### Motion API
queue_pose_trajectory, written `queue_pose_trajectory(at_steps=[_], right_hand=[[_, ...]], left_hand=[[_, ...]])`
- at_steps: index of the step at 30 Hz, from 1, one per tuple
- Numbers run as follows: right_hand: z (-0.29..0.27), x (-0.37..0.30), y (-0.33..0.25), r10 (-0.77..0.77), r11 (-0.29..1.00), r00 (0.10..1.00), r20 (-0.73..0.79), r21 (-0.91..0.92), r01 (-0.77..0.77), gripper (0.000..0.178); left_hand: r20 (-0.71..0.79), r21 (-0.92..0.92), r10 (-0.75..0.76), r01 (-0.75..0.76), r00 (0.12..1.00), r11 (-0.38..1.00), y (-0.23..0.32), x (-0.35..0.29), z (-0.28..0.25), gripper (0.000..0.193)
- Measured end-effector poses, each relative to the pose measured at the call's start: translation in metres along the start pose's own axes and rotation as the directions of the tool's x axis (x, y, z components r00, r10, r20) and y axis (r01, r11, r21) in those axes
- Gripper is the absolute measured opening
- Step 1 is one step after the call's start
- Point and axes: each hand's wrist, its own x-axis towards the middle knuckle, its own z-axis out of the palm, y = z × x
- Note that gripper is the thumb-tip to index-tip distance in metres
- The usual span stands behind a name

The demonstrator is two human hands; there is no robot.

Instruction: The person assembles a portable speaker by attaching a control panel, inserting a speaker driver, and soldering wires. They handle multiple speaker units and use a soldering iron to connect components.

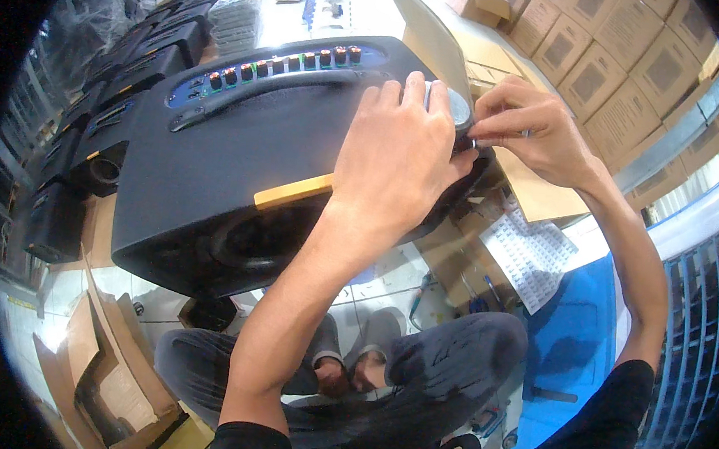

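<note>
A large black speaker cabinet (232, 151) lies in front of me with its carrying handle and a row of small knobs (283, 66) facing up. My left hand (401, 153) rests across its right end, fingers curled over a round grey disc-like thing (459, 109), perhaps a tape roll. Just to the right, the fingertips of my right hand (534, 128) pinch together beside that disc and my left thumb. Something small and pale shows at the pinch, too small to name. A yellow strip (291, 192) runs along the cabinet's near edge, partly under my left wrist.
Several more black speakers (104, 168) line the left side. Cardboard boxes (595, 74) are stacked at the far right. A printed sheet (530, 255) lies by a blue plastic surface (570, 344). Open cardboard (113, 358) stands at lower left; a blue grille (694, 344) is at right.
</note>
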Motion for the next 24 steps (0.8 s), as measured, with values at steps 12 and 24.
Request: queue_pose_trajectory(at_steps=[12,24], right_hand=[[0.011,0.002,0.021,-0.388,0.89,0.92,-0.054,-0.281,0.359,0.024],[0.021,-0.005,0.016,-0.376,0.874,0.921,-0.108,-0.371,0.313,0.02]], left_hand=[[-0.031,0.015,-0.001,0.001,1.0,1.0,-0.001,-0.001,0.005,0.06],[-0.054,0.008,0.029,-0.028,0.998,1.0,-0.001,-0.001,0.003,0.057]])
